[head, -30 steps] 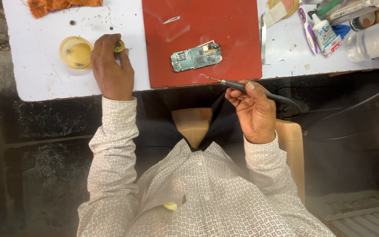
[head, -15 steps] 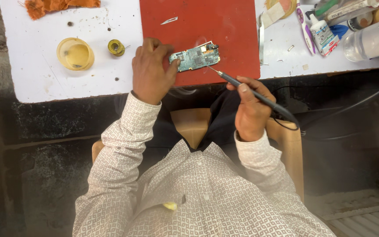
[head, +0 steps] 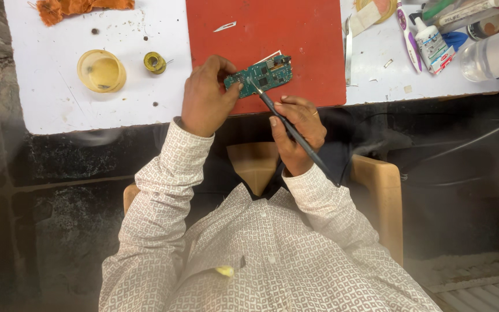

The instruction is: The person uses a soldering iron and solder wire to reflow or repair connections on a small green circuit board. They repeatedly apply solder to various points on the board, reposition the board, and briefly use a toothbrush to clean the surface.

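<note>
1. Your left hand (head: 206, 95) has come across from the small yellow-green solder spool (head: 155, 62), where it was a second ago, and now pinches the left end of the small green circuit board (head: 259, 73), thumb and fingers closed on its edge.
2. The board lies on the red rectangular mat (head: 295, 40), near the mat's front edge, tilted so its right end points away from you. It has shifted slightly from where it lay before, now that you grip it.
3. Your right hand (head: 297, 130) is wrapped around the dark, pen-shaped soldering iron (head: 287, 124), fingers closed on the handle like a pencil grip. A second ago the tip hung off the table edge; now it sits on the board's left half, just beside your left fingertips.
4. Judging by this, you have gone from fetching to working: the board is steadied and the tip is at a joint. Mind how close the tip is to your left fingers.
5. The spool stays on the white table top (head: 59, 98), beside the round yellow lidded tin (head: 101, 70), both well apart from your hands.
6. An orange cloth (head: 76, 7) lies at the far left corner; bottles and a toothbrush crowd the far right.
</note>
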Available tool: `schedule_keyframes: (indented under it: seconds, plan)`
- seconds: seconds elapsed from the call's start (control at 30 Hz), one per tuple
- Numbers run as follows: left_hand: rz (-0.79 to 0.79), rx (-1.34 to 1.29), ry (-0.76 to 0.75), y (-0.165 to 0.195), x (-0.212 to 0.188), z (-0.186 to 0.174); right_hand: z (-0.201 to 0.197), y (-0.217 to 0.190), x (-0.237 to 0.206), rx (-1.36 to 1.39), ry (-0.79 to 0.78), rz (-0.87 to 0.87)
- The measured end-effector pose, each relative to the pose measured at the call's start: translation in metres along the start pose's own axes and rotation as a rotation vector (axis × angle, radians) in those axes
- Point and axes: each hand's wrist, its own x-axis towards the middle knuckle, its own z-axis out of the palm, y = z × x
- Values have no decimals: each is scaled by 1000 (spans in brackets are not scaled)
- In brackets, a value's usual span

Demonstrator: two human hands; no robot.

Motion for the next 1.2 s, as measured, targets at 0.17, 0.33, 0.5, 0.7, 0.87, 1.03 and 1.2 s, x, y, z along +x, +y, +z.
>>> schedule_keyframes:
  seconds: [0.17, 0.33, 0.5, 0.7, 0.87, 1.03, 1.2]
  plan:
    - [-47, -81, 23, 4, -1, 2, 3, 1, 1, -44, -20, -42]
    - [-154, -178, 58, 8, 0, 6, 6, 4, -1, -53, 4, -49]
    - [-142, -115, 139, 9, -1, 13, 8, 7, -2, -48, 4, -49]
    - [-153, -95, 126, 9, -1, 13, 10, 10, -3, -75, 13, -52]
    - [-140, -96, 131, 9, 0, 13, 12, 10, -3, -97, 18, -57]
    - [-143, -98, 125, 7, 0, 13, 12, 10, -3, -103, 15, -69]
    - [-153, -89, 114, 6, 1, 13, 13, 10, -3, -88, 24, -66]
